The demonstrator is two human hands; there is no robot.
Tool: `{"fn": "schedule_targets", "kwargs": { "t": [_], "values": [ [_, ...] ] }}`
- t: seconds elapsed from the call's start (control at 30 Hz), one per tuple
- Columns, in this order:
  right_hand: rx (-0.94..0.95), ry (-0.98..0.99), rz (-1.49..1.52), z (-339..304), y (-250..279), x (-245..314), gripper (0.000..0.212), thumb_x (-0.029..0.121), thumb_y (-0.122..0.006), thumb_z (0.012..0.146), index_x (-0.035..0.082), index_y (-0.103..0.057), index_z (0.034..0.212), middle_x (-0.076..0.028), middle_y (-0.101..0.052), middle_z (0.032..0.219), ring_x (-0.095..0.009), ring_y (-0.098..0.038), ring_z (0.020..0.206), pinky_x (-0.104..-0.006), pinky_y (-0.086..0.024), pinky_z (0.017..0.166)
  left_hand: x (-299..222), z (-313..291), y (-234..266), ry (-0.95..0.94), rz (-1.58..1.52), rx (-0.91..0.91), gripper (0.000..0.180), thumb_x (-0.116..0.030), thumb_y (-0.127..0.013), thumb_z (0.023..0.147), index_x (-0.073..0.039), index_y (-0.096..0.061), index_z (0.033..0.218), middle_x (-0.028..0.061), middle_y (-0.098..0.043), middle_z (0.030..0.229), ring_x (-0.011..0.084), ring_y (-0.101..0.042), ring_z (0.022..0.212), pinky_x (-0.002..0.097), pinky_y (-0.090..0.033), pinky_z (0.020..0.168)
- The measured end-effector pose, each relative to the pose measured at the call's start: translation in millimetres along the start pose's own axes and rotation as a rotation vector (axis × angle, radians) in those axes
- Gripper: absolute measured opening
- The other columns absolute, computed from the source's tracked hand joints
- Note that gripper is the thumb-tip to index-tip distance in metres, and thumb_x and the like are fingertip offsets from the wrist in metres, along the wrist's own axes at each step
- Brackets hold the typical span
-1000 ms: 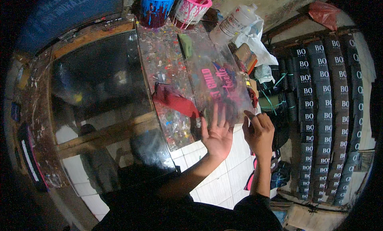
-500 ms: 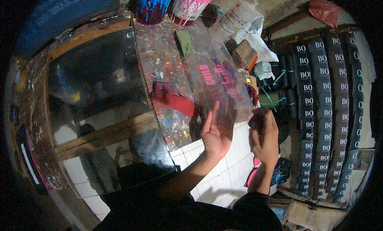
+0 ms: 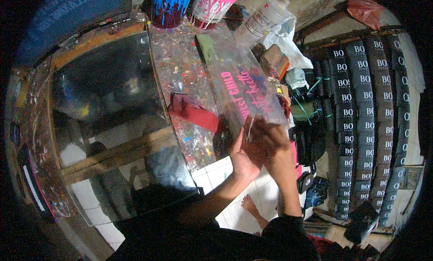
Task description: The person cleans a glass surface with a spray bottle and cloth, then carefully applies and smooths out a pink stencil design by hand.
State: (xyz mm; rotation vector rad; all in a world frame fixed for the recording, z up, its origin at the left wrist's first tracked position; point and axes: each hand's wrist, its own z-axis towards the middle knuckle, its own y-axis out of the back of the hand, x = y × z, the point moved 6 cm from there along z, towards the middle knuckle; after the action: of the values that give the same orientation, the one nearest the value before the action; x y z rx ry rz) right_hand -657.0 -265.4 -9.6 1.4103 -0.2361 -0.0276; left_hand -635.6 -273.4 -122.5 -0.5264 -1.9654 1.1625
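Observation:
A clear plastic sheet (image 3: 230, 62) with bright pink lettering lies over the paint-spattered table. At its near end is my left hand (image 3: 246, 164), palm up, with the thumb and a finger stretched out. Its other fingers are in shadow and partly covered. My right hand (image 3: 274, 144) crosses over them, blurred by motion, so its grip cannot be made out. Left of the sheet lies a red cloth piece (image 3: 198, 116); a green cloth piece (image 3: 205, 47) is by the sheet's far edge.
A dark glass panel (image 3: 112, 103) covers the left side. Paint-streaked blue (image 3: 170, 6) and pink-rimmed (image 3: 209, 8) buckets stand at the back, near a translucent bottle (image 3: 259, 24). Stacks of dark printed pieces (image 3: 358, 112) fill the right. A bare foot (image 3: 250, 206) shows on the white tiles.
My right hand has moved left, from beside the sheet onto my left hand. The bare foot and a dark object at the lower right have come into view.

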Motion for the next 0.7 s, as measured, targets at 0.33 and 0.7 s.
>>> {"fn": "schedule_targets", "kwargs": {
  "t": [0.33,0.7],
  "values": [
    [0.011,0.044,-0.012,-9,-4,-2,0.038,0.004,-0.074,0.073,0.001,-0.073,0.112,-0.013,-0.069,0.114,-0.033,-0.064,0.103,-0.0409,-0.055,0.087,2,0,-2,-0.020,0.019,0.070,0.049,-0.035,-0.038,0.108,-0.008,-0.051,0.147,0.0084,-0.053,0.152,0.0249,-0.049,0.138,0.0432,-0.034,0.119],
    [-0.073,-0.035,-0.017,-9,-1,-19,0.038,0.007,-0.074,0.070,0.000,-0.073,0.107,-0.016,-0.068,0.111,-0.035,-0.063,0.099,-0.0454,-0.053,0.088,2,-4,0,0.048,-0.055,0.023,0.051,-0.036,-0.038,0.107,-0.008,-0.050,0.148,0.0102,-0.051,0.152,0.0268,-0.045,0.142,0.0440,-0.031,0.121]
  ]
}}
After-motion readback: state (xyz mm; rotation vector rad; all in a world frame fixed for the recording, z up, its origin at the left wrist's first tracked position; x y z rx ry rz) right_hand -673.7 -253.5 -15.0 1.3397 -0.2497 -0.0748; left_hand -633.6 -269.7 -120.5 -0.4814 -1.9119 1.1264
